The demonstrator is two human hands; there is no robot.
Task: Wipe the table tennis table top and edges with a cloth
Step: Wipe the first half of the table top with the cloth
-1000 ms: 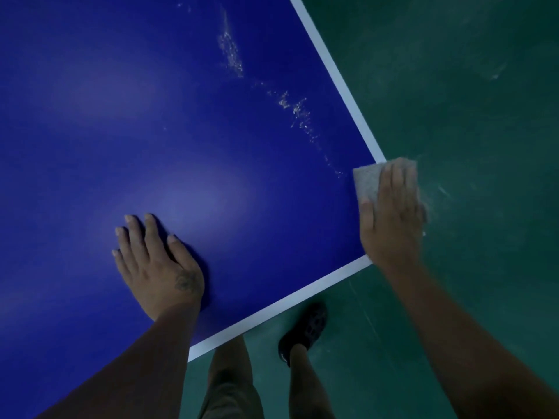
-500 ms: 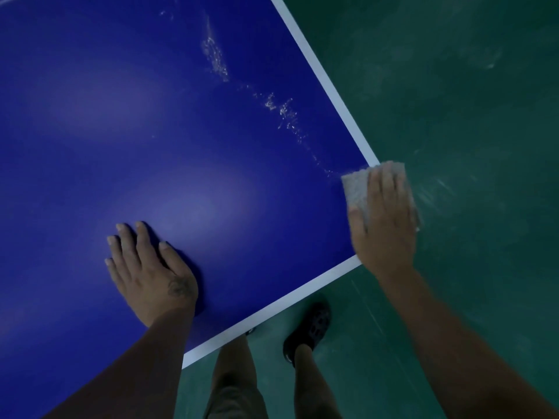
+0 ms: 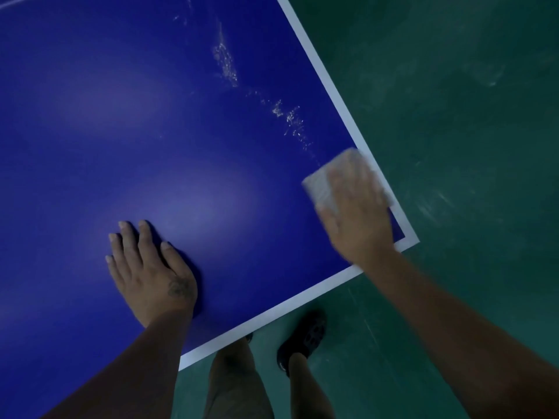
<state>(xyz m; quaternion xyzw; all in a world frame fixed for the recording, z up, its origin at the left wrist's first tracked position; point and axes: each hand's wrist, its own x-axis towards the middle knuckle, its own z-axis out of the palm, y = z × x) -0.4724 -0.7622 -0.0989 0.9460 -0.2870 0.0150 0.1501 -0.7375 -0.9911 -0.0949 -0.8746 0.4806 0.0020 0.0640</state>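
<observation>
At the near right corner of the table top (image 3: 151, 116), a small pale cloth (image 3: 319, 184) lies flat on the blue surface, just inside the white border (image 3: 328, 86), pinned under the right hand (image 3: 360, 216). It looks like a folded pad of soft, slightly nubbly fabric, light and limp. I judge it would bunch or slip from under the palm unless pressed evenly, so the best hold is a broad flat press over its middle, with the thumb at its near side to steer. That hand is spread over it, fingers stretched forward and not clenched, though blur hides their exact lie.

The top itself is hard, smooth and faintly glossy, catching two soft patches of light, and should let the cloth glide easily. A trail of whitish specks (image 3: 290, 119) runs from just beyond the cloth up toward a denser smear (image 3: 225, 62), both on the blue close to the border.

The left hand (image 3: 151, 267) rests palm down on the top, well apart from the cloth, fingers straight and holding nothing. Beyond the border lies a matt green floor (image 3: 469, 131), scuffed in places, and below the near edge a dark shoe (image 3: 302, 337) shows.
</observation>
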